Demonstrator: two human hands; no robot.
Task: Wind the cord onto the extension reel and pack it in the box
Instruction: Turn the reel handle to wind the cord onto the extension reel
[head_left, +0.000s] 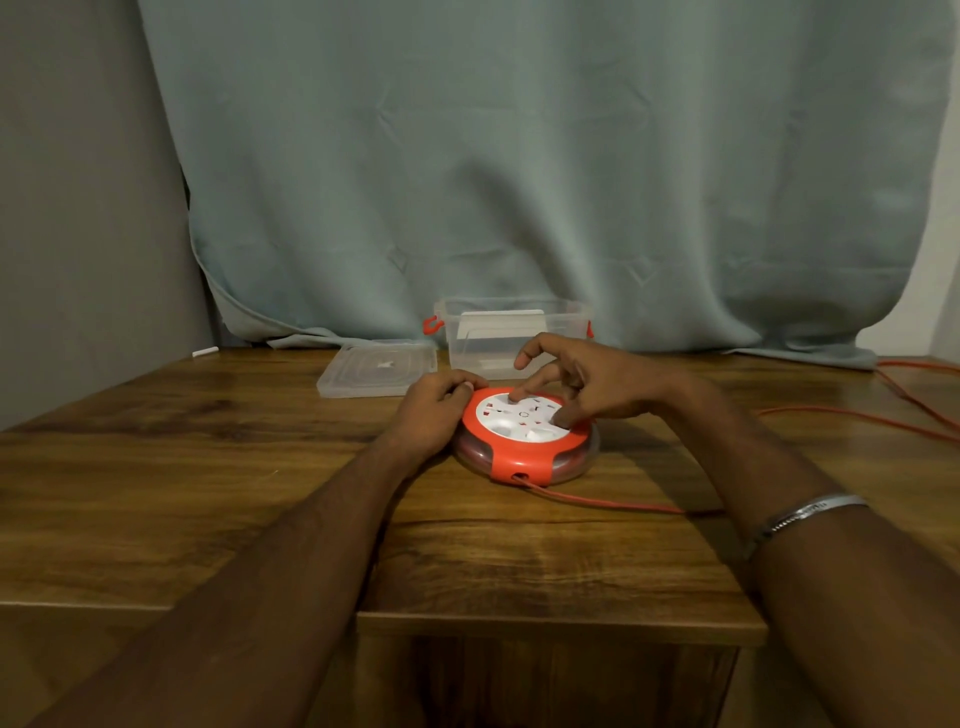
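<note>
A grey-green fabric curtain (519, 156) hangs across the far side, behind a brown wood-grain table (208, 493). Far on the table stands a clear plastic box (506, 338) with red side latches, and a clear flat plastic lid (377, 367) lies just left of it. Near the box lies the round orange-and-white extension reel (524, 436), flat on the table. The left hand (434, 410) is curled around the reel's left rim, gripping it. The right hand (576, 376) is spread, fingertips pressing the white face. An orange cord (613, 501) runs from the reel's near slot off to the right.
</note>
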